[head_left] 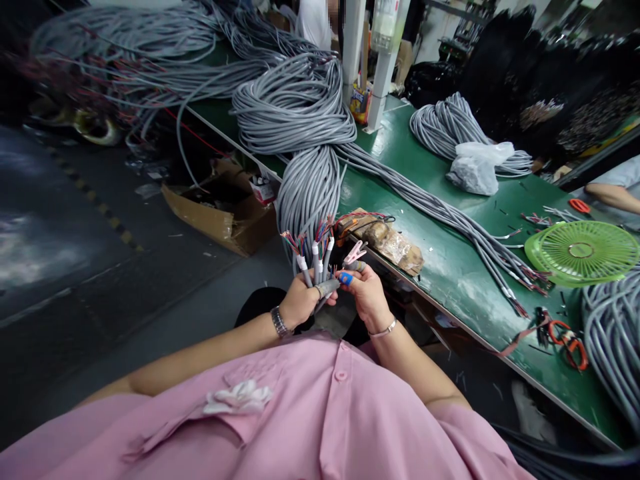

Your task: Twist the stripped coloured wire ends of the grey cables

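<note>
My left hand [299, 301] is closed round several grey multi-core cables [316, 272]. Their upper ends are stripped, with white bands and thin coloured wires [320, 230] fanning out. Grey tape wraps the left thumb. Close beside it, my right hand [369, 297] pinches at the thin wire ends of one cable between thumb and finger; the exact grip is partly hidden. Blue tape covers one of its fingertips. A pink clip [355, 253] shows just above the right fingers, by the bench edge.
Coiled grey cables [295, 103] hang over the green bench [390, 167]. A wrapped block [393, 243] lies at the bench edge. Farther right are a green fan grille [583, 252] and orange-handled scissors [567, 343]. An open carton [220, 210] sits on the floor. Another person's arm [615, 195] rests at right.
</note>
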Motion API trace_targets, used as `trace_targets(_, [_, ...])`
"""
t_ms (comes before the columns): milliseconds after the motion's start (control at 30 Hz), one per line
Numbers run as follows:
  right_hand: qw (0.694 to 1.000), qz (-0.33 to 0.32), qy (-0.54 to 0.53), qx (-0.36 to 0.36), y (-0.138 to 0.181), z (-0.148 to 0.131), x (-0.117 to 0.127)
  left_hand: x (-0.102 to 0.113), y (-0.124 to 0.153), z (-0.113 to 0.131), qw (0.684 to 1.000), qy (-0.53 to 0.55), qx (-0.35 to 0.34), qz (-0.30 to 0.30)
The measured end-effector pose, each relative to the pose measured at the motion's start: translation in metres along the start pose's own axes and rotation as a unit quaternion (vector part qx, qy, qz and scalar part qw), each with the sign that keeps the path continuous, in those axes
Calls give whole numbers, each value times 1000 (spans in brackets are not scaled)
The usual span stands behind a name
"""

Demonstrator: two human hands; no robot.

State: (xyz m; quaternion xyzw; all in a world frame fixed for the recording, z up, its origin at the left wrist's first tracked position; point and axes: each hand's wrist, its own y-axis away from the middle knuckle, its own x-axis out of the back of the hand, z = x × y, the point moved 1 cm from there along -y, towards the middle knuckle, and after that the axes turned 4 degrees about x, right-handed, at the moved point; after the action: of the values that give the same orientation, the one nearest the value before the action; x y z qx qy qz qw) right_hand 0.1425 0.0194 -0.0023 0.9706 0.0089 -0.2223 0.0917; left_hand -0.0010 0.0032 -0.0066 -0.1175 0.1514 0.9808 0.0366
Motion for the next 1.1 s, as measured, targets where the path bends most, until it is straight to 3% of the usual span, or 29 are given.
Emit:
trace_targets(267, [999,-11,24,27,2,-7,-3,4,0,1,997,-77,7,-31])
trace_targets(467, [999,36,-4,28,2,-1,-7,-4,3,7,1000,-5,4,11])
trace_targets(700, [996,31,-85,-1,-3,-2,-2,-9,6,14,999,32,12,30])
trace_targets(1000, [992,-60,-95,-50,-2,-5,2,-7,4,9,999,41,7,29])
trace_targets(1100, [995,-53,-80,-32,-2,-5,-1,-7,4,10,999,40,10,26])
